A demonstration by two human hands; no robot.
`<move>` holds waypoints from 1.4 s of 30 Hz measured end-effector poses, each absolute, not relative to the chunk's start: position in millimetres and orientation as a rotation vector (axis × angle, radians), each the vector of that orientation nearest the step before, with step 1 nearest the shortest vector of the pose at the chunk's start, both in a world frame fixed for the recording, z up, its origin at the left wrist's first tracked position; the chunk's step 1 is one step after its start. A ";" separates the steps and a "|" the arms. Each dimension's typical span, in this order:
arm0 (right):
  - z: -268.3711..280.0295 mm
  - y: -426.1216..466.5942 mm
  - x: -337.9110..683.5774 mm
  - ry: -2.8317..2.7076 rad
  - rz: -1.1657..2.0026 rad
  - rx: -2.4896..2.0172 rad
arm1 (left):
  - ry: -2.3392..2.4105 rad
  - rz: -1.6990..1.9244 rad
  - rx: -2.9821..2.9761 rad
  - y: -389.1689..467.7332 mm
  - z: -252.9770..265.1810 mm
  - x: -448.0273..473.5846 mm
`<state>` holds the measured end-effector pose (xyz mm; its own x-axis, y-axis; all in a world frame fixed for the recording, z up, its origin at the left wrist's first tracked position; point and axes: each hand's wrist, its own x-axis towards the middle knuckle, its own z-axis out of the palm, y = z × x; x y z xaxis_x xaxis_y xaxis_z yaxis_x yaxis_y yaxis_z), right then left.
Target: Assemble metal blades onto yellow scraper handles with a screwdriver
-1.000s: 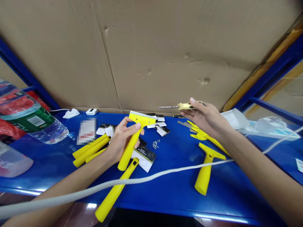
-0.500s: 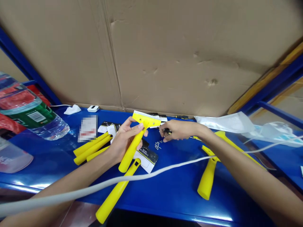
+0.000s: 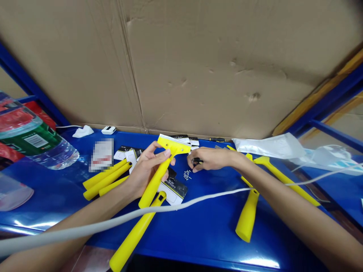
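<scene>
My left hand [image 3: 146, 166] is closed round a yellow scraper [image 3: 154, 181], its wide head up and its handle slanting down toward me. A thin pale strip lies along the head's top edge, and two small screw spots show on its face. Close to the right end of that head, my right hand [image 3: 208, 158] is curled round a black-handled screwdriver [image 3: 197, 161]; most of it is hidden by the fingers. Below the right hand, a small pile of screws and nuts [image 3: 187, 175] lies on the blue table [image 3: 204, 226].
Several yellow handles [image 3: 109, 177] lie at left, another handle [image 3: 138, 230] in front. More yellow scraper parts [image 3: 246, 219] lie at right. A second screwdriver [image 3: 217, 139] is at the back beside a plastic bag [image 3: 263, 146]. A white cable [image 3: 113, 224] crosses in front; a water bottle [image 3: 36, 139] stands left.
The right hand has moved slightly left and down, closer to the small screws. The left hand still holds the scraper; the whole view has shifted a little.
</scene>
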<state>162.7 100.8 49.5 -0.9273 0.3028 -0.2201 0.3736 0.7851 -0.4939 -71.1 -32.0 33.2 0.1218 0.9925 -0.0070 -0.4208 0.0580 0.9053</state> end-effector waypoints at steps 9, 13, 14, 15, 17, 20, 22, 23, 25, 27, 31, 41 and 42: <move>124.6 63.9 187.1 3.469 -0.456 0.814 | 0.835 1.220 0.865 -30.1 31.5 -69.6; 127.4 42.7 175.2 3.505 -0.489 0.725 | 0.811 1.153 0.878 -32.5 32.1 -67.0; 124.7 39.4 170.9 3.490 -0.515 0.707 | 0.802 1.129 0.887 -33.1 32.1 -66.3; 121.5 37.0 166.8 3.473 -0.542 0.694 | 0.795 1.106 0.898 -33.6 31.9 -65.7; 115.0 34.9 159.7 3.445 -0.577 0.684 | 0.789 1.065 0.918 -34.5 31.3 -64.6; 107.9 36.0 153.7 3.432 -0.590 0.704 | 0.789 1.039 0.932 -35.6 30.1 -63.3; 105.2 37.4 152.0 3.427 -0.599 0.723 | 0.788 1.036 0.931 -36.2 29.2 -62.7; 104.3 37.9 151.5 3.425 -0.608 0.724 | 0.788 1.037 0.930 -36.4 28.8 -62.6; 103.1 38.3 150.7 3.419 -0.634 0.723 | 0.792 1.035 0.933 -36.8 28.1 -62.6; 102.7 38.2 150.2 3.418 -0.663 0.733 | 0.796 1.022 0.938 -36.8 27.1 -63.1; 103.2 37.5 149.6 3.402 -0.706 0.770 | 0.781 0.986 0.958 -36.2 23.3 -64.8; 106.7 41.7 146.2 3.086 -1.138 1.075 | 0.764 0.918 0.996 -39.3 22.7 -62.1; 106.6 42.6 146.3 3.050 -1.185 1.083 | 0.768 0.906 0.996 -39.9 24.3 -61.6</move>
